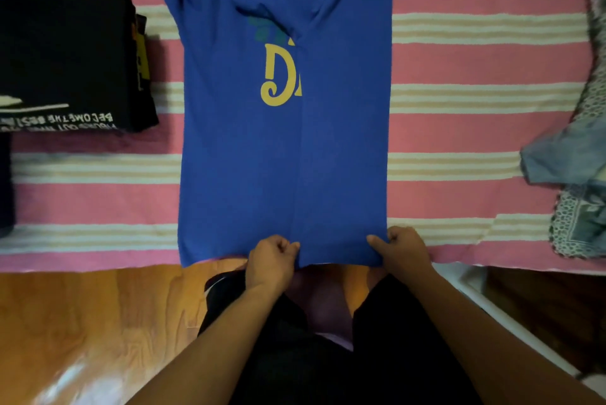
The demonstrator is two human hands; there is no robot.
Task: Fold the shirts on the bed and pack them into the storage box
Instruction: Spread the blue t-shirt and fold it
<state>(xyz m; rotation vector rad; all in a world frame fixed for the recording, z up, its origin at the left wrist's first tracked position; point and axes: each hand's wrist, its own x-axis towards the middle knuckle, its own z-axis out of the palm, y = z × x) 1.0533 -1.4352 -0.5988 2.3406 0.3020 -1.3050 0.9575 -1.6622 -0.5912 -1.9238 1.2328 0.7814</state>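
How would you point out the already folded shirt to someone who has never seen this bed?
Start from the pink striped bedspread. Left of the spread-out blue shirt sits a folded black shirt. Only it carries white lettering along its near edge.

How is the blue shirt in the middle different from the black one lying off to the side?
The blue shirt lies stretched out long, only its right side folded in; the black shirt is already folded into a compact block. The left hand and right hand pinch the blue shirt's hem; nothing touches the black shirt. The blue one shows a yellow letter, the black one white lettering. Both rest on the striped bedcover.
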